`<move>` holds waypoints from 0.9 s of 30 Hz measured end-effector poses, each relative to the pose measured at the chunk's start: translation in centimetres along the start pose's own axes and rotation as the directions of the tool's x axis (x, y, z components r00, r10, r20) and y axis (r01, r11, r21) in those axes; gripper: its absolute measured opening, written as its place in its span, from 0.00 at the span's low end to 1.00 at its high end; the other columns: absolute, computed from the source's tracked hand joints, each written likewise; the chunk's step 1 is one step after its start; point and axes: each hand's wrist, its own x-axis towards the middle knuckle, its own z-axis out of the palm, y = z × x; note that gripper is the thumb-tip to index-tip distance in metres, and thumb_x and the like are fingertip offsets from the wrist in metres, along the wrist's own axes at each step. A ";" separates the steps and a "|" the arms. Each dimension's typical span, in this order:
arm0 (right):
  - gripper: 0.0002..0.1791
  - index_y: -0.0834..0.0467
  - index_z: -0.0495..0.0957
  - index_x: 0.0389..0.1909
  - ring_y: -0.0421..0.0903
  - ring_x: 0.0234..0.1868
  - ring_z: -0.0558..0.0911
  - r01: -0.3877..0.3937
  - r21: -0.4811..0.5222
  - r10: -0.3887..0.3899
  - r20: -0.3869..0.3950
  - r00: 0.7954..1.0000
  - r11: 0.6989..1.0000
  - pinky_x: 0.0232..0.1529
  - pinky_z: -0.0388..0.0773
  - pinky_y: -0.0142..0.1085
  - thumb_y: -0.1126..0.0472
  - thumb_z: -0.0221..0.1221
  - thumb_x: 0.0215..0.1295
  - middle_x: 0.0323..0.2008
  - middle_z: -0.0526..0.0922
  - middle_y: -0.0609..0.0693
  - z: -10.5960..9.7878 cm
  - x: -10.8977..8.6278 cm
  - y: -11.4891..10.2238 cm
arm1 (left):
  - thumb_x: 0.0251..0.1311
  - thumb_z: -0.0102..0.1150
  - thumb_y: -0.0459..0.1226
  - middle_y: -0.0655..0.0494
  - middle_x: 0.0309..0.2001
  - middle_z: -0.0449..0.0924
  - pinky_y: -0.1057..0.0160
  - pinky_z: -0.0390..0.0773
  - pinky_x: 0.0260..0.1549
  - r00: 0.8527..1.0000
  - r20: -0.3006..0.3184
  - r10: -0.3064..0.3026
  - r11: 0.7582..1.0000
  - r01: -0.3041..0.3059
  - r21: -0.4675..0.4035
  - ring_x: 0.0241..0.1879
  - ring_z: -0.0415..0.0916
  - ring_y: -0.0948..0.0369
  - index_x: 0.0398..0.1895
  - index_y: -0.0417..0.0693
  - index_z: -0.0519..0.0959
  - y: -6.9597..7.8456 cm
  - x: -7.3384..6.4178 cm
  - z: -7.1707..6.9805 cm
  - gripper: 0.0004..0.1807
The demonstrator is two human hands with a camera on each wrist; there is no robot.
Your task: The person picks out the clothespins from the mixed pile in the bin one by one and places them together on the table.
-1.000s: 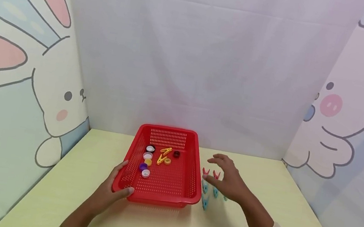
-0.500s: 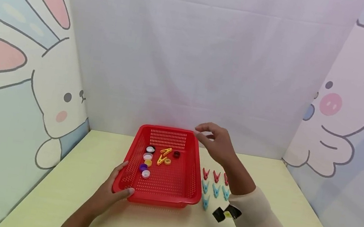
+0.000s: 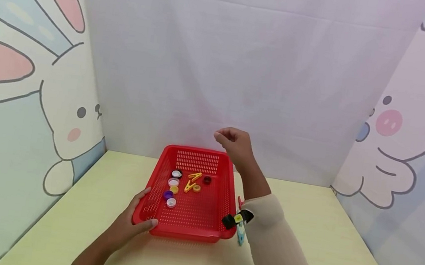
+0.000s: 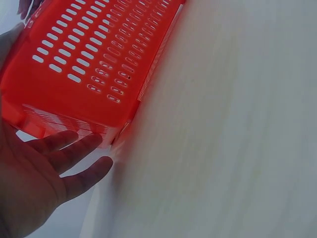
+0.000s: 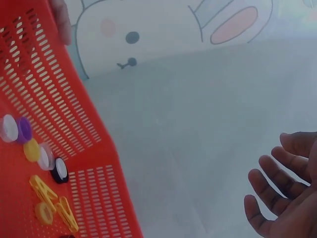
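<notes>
A red plastic basket [image 3: 192, 236] stands on the table, with slotted walls and floor. My left hand [image 3: 124, 224] holds its near left corner, thumb on the front rim; the left wrist view shows the fingers [image 4: 74, 148] spread along the outside of the corner. Raised above the basket's far right corner, my right hand [image 3: 237, 148] holds nothing; its fingers [image 5: 277, 188] are loosely bent in the right wrist view. Inside the basket lie two yellow clothespins [image 3: 189, 186] and several bottle caps, among them a purple cap [image 3: 168, 194] and a dark cap [image 3: 207, 180].
Right of the basket, a blue clothespin [image 3: 240, 234] and part of a red clothespin [image 3: 240, 202] show beside my right sleeve [image 3: 278, 248], which covers others. A plain cloth [image 3: 221, 62] hangs behind the pale yellow table [image 3: 316, 235]; cartoon-printed sheets flank both sides.
My right hand has risen and moved left, from over the clothespins to above the basket's far right corner. Its sleeve now covers most of those clothespins. Left hand and basket stay put.
</notes>
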 end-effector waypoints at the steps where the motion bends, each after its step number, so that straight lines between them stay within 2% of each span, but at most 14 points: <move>1: 0.12 0.59 0.88 0.51 0.50 0.47 0.80 -0.023 0.020 0.024 -0.022 0.999 1.000 0.50 0.82 0.40 0.55 0.64 0.80 0.47 0.86 0.56 0.4 0.3 0.2 | 0.58 0.81 0.50 0.41 0.81 0.64 0.49 0.92 0.53 1.000 0.000 -0.002 1.000 0.002 -0.001 0.71 0.75 0.43 0.88 0.67 0.46 0.0 0.0 0.0 0.63; 4: 0.10 0.59 0.88 0.48 0.48 0.44 0.79 -0.069 0.071 0.076 -0.106 0.991 0.995 0.46 0.81 0.37 0.55 0.65 0.80 0.44 0.85 0.54 1.8 1.2 0.7 | 0.58 0.80 0.49 0.41 0.80 0.64 0.49 0.92 0.53 1.000 -0.002 -0.004 1.000 0.004 -0.005 0.71 0.75 0.43 0.88 0.67 0.46 0.0 -0.1 0.1 0.62; 8: 0.09 0.60 0.87 0.45 0.47 0.44 0.80 -0.090 0.121 0.113 -0.200 0.973 0.989 0.44 0.79 0.38 0.57 0.64 0.80 0.45 0.85 0.54 3.6 2.0 1.6 | 0.59 0.80 0.50 0.41 0.80 0.65 0.49 0.92 0.53 1.000 -0.005 -0.008 1.000 0.008 -0.002 0.70 0.76 0.44 0.88 0.67 0.47 0.1 -0.1 0.2 0.62; 13: 0.08 0.59 0.86 0.45 0.47 0.45 0.80 -0.119 0.159 0.156 -0.242 0.958 0.980 0.45 0.78 0.40 0.58 0.64 0.79 0.47 0.85 0.56 5.6 2.3 3.0 | 0.58 0.80 0.50 0.42 0.80 0.66 0.49 0.92 0.54 1.000 -0.008 -0.008 1.000 0.008 0.003 0.70 0.77 0.44 0.88 0.68 0.46 0.3 -0.1 0.3 0.62; 19: 0.08 0.60 0.86 0.46 0.47 0.43 0.79 -0.171 0.175 0.210 -0.238 0.948 0.970 0.44 0.77 0.39 0.59 0.63 0.79 0.47 0.86 0.57 7.6 2.1 4.5 | 0.56 0.82 0.52 0.43 0.81 0.65 0.49 0.92 0.54 1.000 -0.007 -0.006 1.000 0.006 -0.002 0.71 0.76 0.43 0.88 0.68 0.46 0.6 -0.3 0.4 0.64; 22: 0.08 0.59 0.86 0.47 0.48 0.45 0.80 -0.250 0.144 0.276 -0.208 0.938 0.958 0.48 0.81 0.39 0.58 0.64 0.79 0.48 0.87 0.57 8.4 1.9 5.2 | 0.56 0.81 0.52 0.42 0.80 0.65 0.49 0.92 0.54 1.000 -0.010 -0.006 1.000 0.006 0.000 0.71 0.76 0.43 0.88 0.68 0.47 0.7 -0.4 0.6 0.63; 24: 0.09 0.58 0.86 0.48 0.49 0.48 0.80 -0.339 0.112 0.354 -0.164 0.921 0.934 0.52 0.84 0.42 0.55 0.65 0.79 0.50 0.87 0.56 8.9 1.8 5.7 | 0.57 0.81 0.52 0.42 0.80 0.66 0.49 0.92 0.53 1.000 -0.015 -0.004 1.000 0.005 0.002 0.71 0.76 0.43 0.88 0.68 0.47 0.7 -0.4 0.6 0.62; 27: 0.12 0.55 0.84 0.49 0.51 0.53 0.81 -0.475 0.053 0.478 -0.081 0.875 0.878 0.59 0.87 0.48 0.51 0.67 0.78 0.53 0.87 0.55 9.3 1.7 6.5 | 0.58 0.80 0.52 0.41 0.80 0.66 0.48 0.92 0.54 1.000 -0.018 -0.006 1.000 0.006 0.001 0.71 0.76 0.43 0.87 0.68 0.47 0.7 -0.5 0.7 0.61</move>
